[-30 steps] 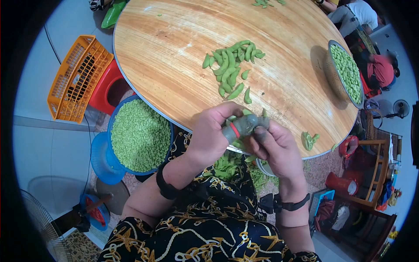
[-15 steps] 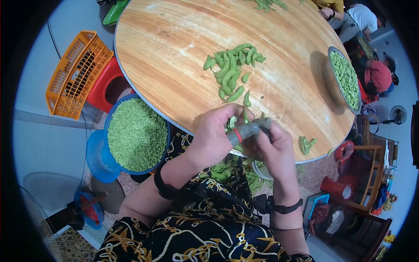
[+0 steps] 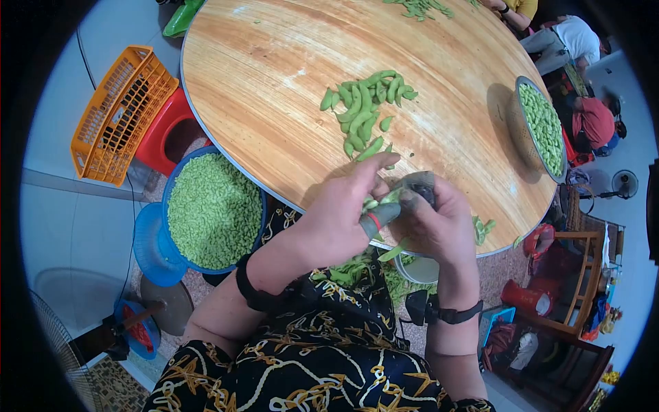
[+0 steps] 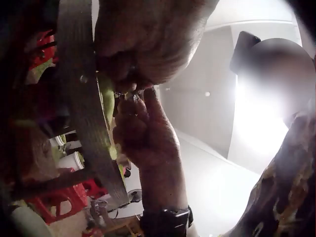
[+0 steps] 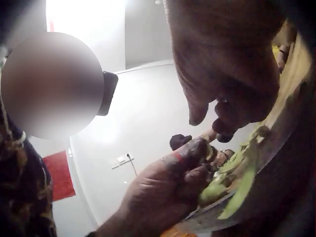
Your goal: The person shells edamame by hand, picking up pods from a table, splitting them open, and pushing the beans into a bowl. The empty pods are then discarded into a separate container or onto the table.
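Observation:
My left hand (image 3: 336, 220) holds green edamame pods (image 3: 390, 198) between thumb and fingers, over the near table edge. Its thumb wears a grey-green cover with a red band. Opposite it, my right hand (image 3: 446, 220) has curled fingers, with dark-covered thumb and fingertips (image 3: 422, 184) right at the pods; I cannot tell whether they pinch one. In the right wrist view several pods (image 5: 242, 182) lie beside the left hand (image 5: 168, 182). Further up the wooden table (image 3: 274, 110) sits a pile of whole pods (image 3: 360, 113). A pod (image 3: 395, 249) overlaps a white container (image 3: 420, 272) below the hands.
At the left, a blue tub (image 3: 216, 213) is full of shelled beans. A colander (image 3: 542, 130) of beans stands on the table's right side. An orange crate (image 3: 123, 117) and a red stool (image 3: 165, 134) stand left of the table. Other people (image 3: 594, 123) are at upper right.
My right hand has drawn slightly right and away from the left thumb. A pod now shows over the white container below. The left hand's index finger has straightened upward.

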`<state>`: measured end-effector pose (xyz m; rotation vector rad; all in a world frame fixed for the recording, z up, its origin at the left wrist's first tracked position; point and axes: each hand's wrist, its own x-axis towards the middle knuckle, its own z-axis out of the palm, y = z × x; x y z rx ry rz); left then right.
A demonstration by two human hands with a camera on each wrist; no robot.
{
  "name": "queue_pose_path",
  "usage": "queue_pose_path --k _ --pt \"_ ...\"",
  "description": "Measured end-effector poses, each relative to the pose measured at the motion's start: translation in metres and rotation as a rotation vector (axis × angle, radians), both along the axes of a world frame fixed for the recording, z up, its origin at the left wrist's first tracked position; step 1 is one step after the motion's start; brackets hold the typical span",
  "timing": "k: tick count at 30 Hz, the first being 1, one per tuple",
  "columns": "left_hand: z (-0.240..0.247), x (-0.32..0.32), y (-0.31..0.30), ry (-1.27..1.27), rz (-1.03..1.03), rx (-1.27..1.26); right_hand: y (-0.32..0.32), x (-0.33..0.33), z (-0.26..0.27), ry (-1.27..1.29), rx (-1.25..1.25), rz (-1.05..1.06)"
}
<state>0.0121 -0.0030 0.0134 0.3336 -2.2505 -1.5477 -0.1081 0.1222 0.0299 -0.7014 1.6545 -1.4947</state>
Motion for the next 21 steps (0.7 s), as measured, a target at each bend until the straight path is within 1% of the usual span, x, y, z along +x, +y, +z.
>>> queue_pose_path --k 1,5,7,8,10,11,13,14,16,17,19,20,21 --pt "0.000 0.000 -0.003 -0.006 -0.053 0.128 0.000 -0.001 0.001 -0.109 -0.014 0.000" --pt "-0.001 0.001 -0.005 0.026 -0.096 0.183 0.001 0.000 0.001 -0.201 0.019 -0.015" --pt "-0.005 -0.001 -0.002 -0.007 0.000 0.380 -0.001 0.001 -0.003 -0.302 -0.069 -0.061" --pt "-0.007 -0.002 -0.004 -0.005 -0.001 0.380 -0.002 0.003 0.000 -0.299 -0.070 -0.062" --pt "-0.009 -0.002 -0.007 -0.074 -0.072 0.681 -0.003 0.008 0.007 -0.124 -0.016 -0.090" --pt "-0.010 -0.002 -0.006 -0.073 -0.069 0.682 -0.003 0.009 0.006 -0.124 -0.015 -0.088" --pt "-0.011 -0.002 -0.005 0.081 -0.132 1.063 -0.004 0.012 0.003 -0.023 -0.075 -0.115" --pt "-0.010 -0.002 -0.005 0.081 -0.131 1.062 -0.005 0.014 0.005 -0.024 -0.076 -0.113" --pt "-0.010 0.000 -0.006 0.111 -0.213 1.272 -0.005 0.017 0.010 0.090 -0.025 -0.110" --pt "-0.010 0.000 -0.005 0.111 -0.214 1.273 -0.003 0.017 0.010 0.090 -0.025 -0.111" --pt "-0.010 0.000 -0.003 0.018 -0.121 1.155 0.000 0.018 0.009 0.242 0.007 -0.189" --pt "-0.010 0.000 -0.002 0.019 -0.120 1.156 0.000 0.016 0.007 0.242 0.008 -0.188" --pt "-0.008 0.001 -0.001 -0.007 -0.077 1.009 0.001 0.013 0.003 0.424 -0.030 -0.262"
